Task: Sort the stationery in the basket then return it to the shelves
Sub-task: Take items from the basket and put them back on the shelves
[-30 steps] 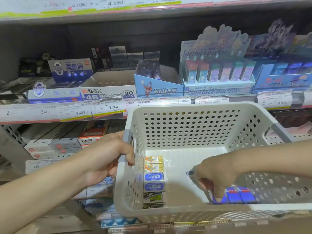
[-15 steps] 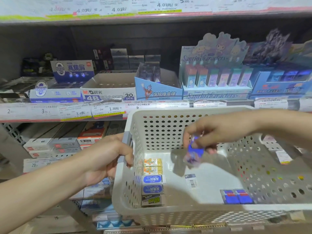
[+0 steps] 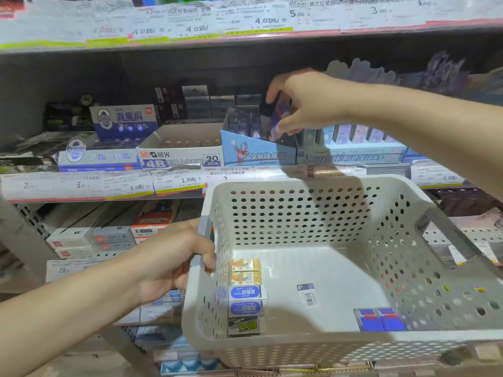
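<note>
A white perforated basket (image 3: 299, 208) is held up in front of the shelves. My left hand (image 3: 174, 262) grips its left handle. Inside, a column of several erasers (image 3: 246, 295) lies along the left wall, two blue-and-red erasers (image 3: 381, 319) lie at the front right, and a barcode label (image 3: 307, 295) lies in the middle. My right hand (image 3: 302, 102) is raised over the shelf, pinching a blurred blue packaged eraser (image 3: 280, 118) above the light-blue display box (image 3: 255, 153) with a cartoon hero on its front.
An M&G 4B eraser box (image 3: 179, 156) stands left of the blue box, a pastel character display (image 3: 353, 153) to its right. Price tags (image 3: 177, 183) line the shelf edge. Boxed stationery (image 3: 109, 238) fills the lower shelf. An upper shelf (image 3: 245, 36) overhangs.
My right hand took a blue eraser from the basket's front right, lifted it out and carried it up to the blue display box. The left hand kept its grip on the handle.
</note>
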`<state>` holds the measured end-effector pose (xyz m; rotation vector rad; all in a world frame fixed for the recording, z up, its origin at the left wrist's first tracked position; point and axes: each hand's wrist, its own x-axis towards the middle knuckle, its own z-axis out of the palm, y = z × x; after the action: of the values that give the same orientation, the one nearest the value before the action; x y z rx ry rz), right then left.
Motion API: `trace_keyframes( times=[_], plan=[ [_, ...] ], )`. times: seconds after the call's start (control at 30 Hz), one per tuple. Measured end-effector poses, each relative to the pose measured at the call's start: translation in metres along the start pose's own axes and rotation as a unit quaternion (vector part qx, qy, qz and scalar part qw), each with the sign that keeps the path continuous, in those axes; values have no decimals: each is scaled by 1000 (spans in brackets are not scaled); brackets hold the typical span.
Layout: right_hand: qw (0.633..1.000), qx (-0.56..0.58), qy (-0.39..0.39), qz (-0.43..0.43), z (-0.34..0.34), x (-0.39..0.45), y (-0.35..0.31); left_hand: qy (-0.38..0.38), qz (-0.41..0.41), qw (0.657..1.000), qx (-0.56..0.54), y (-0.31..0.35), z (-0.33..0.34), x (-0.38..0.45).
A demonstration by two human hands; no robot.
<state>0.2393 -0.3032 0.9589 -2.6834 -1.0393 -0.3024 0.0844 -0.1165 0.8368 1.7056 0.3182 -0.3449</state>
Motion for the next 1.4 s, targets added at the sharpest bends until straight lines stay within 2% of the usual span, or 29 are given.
trace_keyframes(
  times=[0.07,0.17,0.27,0.43,0.67,0.83,1.0,1.2,1.4],
  plan=[
    [997,-72,-20,-15,9,13,-3,3,1,1000,4,0,-1,0],
    [988,-114,-101,5,14,28,-3,0,3,1000,1,-1,-2,0],
    [984,-62,-164,42,6,35,0,-3,2,1000,3,-2,-4,0],
    [980,-42,-197,0,-9,42,4,0,5,1000,-1,-1,-6,3],
    [987,-28,-157,-15,-4,42,4,2,1,1000,4,-2,-6,5],
    [981,-72,-181,-4,-1,35,6,9,1,1000,-2,0,-4,5],
    [985,-57,-159,-18,2,32,9,3,4,1000,-9,0,-3,4],
    [982,-72,-171,-18,3,37,10,-17,18,1000,-14,2,1,1],
    [986,-84,-141,-37,10,32,9,-28,22,999,-22,0,3,1]
  ],
)
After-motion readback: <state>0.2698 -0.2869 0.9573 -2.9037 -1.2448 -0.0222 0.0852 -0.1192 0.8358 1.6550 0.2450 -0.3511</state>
